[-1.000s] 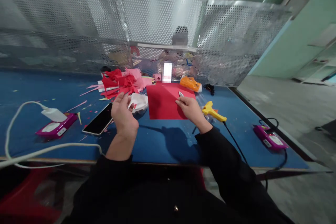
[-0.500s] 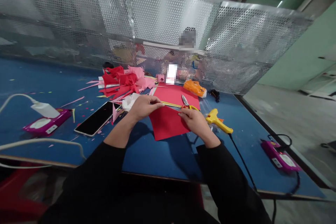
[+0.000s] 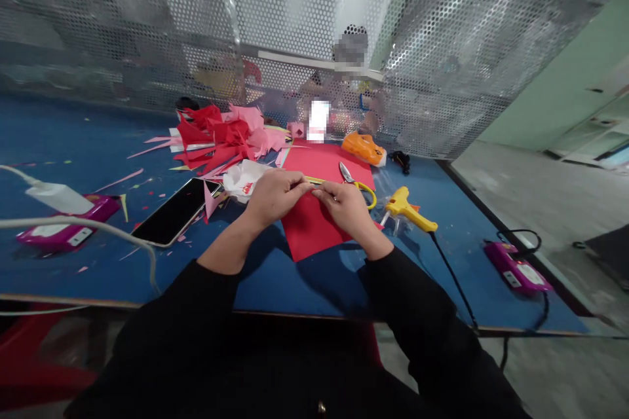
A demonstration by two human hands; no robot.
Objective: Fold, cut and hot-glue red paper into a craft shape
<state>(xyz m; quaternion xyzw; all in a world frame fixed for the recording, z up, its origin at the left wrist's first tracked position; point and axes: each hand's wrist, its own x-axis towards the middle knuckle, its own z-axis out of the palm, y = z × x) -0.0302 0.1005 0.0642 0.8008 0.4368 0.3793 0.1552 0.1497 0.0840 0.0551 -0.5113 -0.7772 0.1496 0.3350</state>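
Note:
A red sheet of paper hangs tilted between my hands above the blue table. My left hand pinches its upper edge, fingers pressed together. Right beside it, my right hand grips the same edge, and the two sets of fingertips nearly meet. Just beyond the hands lie yellow-handled scissors on a stack of red paper. A yellow glue gun rests to the right of my right hand. Near my left hand is a crumpled white wrapper.
Red and pink paper scraps pile up at the back left. A phone lies left, with a purple power strip beyond it. Another power strip sits right. An orange packet lies before the perforated metal screen.
My right hand has slid left along the paper's upper edge to meet my left hand. The scissors' handles show more now. The camera view has shifted slightly.

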